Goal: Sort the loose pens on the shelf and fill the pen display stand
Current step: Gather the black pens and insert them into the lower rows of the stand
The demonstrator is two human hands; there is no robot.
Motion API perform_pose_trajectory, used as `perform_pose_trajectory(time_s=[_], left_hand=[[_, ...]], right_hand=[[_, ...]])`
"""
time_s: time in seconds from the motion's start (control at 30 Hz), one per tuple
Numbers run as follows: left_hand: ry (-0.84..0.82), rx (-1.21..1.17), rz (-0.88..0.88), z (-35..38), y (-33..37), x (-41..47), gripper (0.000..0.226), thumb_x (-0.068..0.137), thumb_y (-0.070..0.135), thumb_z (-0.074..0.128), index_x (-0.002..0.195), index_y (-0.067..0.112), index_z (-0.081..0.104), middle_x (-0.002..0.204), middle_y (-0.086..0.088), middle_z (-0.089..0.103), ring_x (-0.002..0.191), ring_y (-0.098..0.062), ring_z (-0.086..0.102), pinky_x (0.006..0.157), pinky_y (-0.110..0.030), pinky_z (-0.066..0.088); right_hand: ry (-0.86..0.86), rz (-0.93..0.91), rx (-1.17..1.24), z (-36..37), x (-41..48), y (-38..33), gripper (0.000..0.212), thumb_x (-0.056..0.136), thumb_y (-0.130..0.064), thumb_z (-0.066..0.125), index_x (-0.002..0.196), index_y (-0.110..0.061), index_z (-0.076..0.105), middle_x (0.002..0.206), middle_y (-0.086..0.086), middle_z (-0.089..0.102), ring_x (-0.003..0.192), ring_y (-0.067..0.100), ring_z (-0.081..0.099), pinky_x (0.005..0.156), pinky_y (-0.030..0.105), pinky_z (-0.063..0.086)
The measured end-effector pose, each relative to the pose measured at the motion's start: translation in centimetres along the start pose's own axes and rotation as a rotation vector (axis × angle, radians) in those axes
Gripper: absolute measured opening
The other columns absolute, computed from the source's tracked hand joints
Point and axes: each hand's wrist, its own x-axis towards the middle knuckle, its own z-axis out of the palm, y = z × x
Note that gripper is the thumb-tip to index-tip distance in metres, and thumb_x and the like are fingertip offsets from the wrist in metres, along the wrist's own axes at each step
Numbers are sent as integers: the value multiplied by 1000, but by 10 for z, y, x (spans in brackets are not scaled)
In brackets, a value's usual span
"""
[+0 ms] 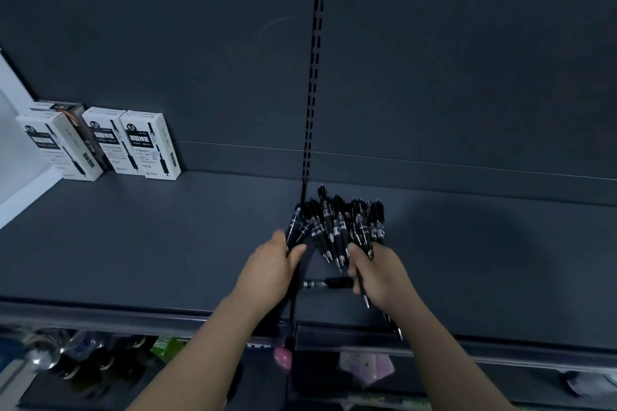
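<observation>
A heap of several black click pens [337,227] lies on the dark grey shelf [150,243], just right of the slotted upright. My left hand [270,270] grips one or two pens at the heap's left edge. My right hand [377,274] holds a few pens at the heap's right side, and their tips stick out below my palm toward the shelf's front lip. One single pen [329,283] lies crosswise on the shelf between my hands. No pen display stand is in view.
Several white pen boxes [150,147] stand upright at the shelf's back left, beside a white side panel [13,143]. The slotted upright [314,77] splits the dark back wall. Below the front lip [133,317], a lower shelf holds blurred goods.
</observation>
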Motion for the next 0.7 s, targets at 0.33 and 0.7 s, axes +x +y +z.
perform_pose_trajectory(time_s=[0.33,0.7], left_hand=[[12,53,-35,-2,5,-11,33,99,41,43,81,13,40,69,-6,57,59,-22,54,52,-34,41],[103,-317,-131,-47,7,-18,29,93,47,52,90,19,53,74,4,62,61,-7,56,51,-16,37]], right_hand=[[-42,-70,58,-15,-14,-5,45,101,-35,43,80,0,63,55,1,63,44,6,51,48,15,41],[-62,-208,258,9,4,-59,39,100,-38,44,91,-3,59,53,1,60,49,13,55,52,24,47]])
